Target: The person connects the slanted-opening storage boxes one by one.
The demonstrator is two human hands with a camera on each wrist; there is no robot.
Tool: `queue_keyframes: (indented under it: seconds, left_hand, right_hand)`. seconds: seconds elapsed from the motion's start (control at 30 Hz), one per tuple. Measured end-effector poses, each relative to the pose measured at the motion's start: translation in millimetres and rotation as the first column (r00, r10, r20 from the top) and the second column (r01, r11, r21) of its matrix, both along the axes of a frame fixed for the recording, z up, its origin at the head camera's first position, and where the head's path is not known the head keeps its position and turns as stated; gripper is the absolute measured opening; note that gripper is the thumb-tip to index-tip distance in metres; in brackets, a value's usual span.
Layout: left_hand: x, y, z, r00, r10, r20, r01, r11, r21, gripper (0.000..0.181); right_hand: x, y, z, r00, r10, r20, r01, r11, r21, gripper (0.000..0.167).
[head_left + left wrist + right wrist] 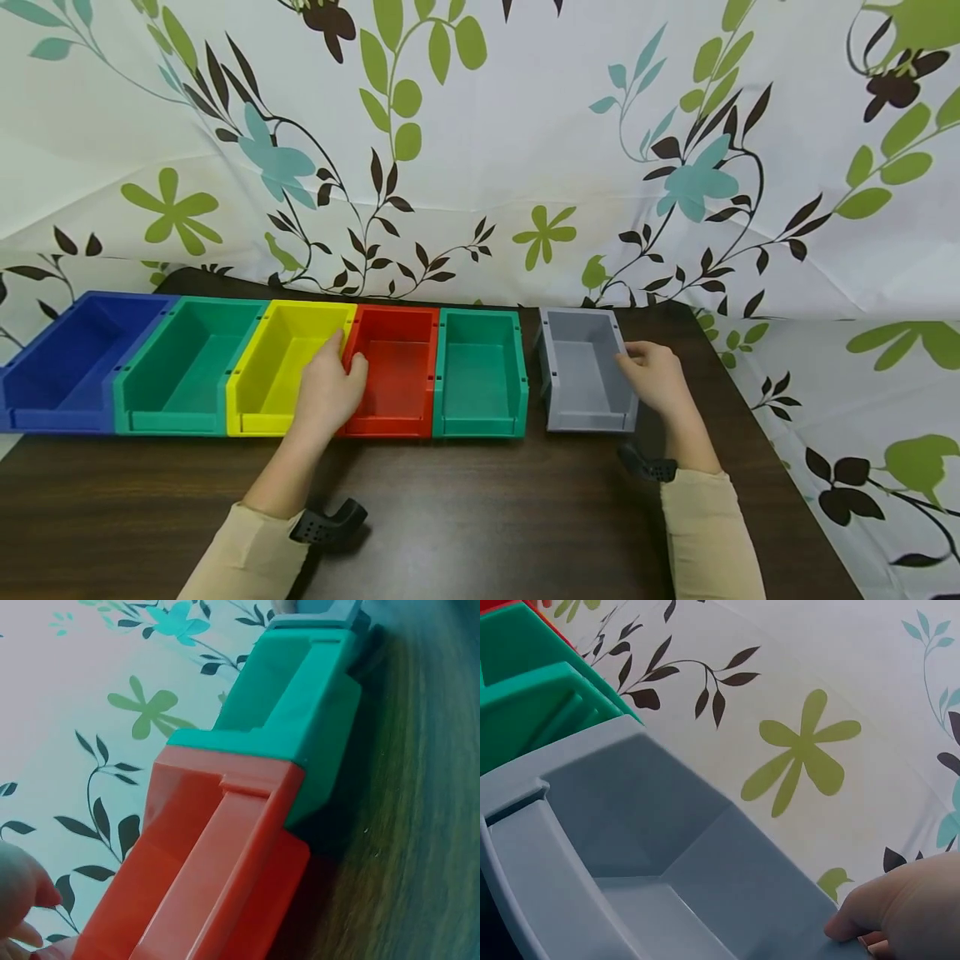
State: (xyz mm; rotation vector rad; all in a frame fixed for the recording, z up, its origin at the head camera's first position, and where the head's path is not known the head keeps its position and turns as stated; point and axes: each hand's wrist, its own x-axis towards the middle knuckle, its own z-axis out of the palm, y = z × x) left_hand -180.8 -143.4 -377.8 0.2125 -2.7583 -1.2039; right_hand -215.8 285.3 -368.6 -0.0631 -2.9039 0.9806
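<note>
Between the yellow bin (262,375) and the red bin (397,375), my left hand (327,387) holds the adjoining side wall, its thumb on the red bin's side. Only a bit of that hand shows at the lower left of the left wrist view. My right hand (660,379) grips the right side wall of the grey bin (588,371), fingers over the rim; the right wrist view also shows this hold. A green bin (482,375) touches the red one. A narrow gap separates it from the grey bin. All these bins look empty inside.
To the left, another green bin (183,358) and a blue bin (78,358) continue the row. The bins stand on a dark wood table (480,517), near its back edge. Behind it hangs a white cloth (480,175) with a leaf pattern.
</note>
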Motion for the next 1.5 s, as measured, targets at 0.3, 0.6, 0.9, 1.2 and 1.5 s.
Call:
queue_keyframes:
  seconds: [0.3,0.6,0.9,1.2,1.5]
  left_hand:
    - [6.0,22.7,-0.9,0.975,-0.104,-0.198,0.086,0.992,-0.096,0.059]
    - [11.4,38.5,-14.8,0.908,-0.36,-0.213,0.365,0.931,-0.018,0.062]
    - [12.1,43.9,-23.6,0.84,-0.507,-0.192,0.506,0.86,-0.06,0.063]
    - [11.7,43.4,-24.3,0.838,-0.511,-0.189,0.502,0.859,-0.095,0.06]
    - [11.3,43.3,-25.2,0.84,-0.508,-0.191,0.502,0.861,-0.081,0.061]
  right_hand:
    - [2.9,-6.5,3.6,0.999,0.016,-0.032,-0.018,0.999,-0.034,0.041]
    - [6.4,-11.7,9.9,0.997,0.012,-0.072,-0.016,0.998,-0.053,0.04]
    - [7.7,-11.9,12.5,0.996,0.0,-0.088,-0.007,0.996,-0.084,0.041]
    - [8.8,-14.0,15.0,0.994,-0.003,-0.112,-0.01,0.993,-0.117,0.041]
    - [9.1,-15.5,15.5,0.991,-0.021,-0.136,0.003,0.992,-0.128,0.04]
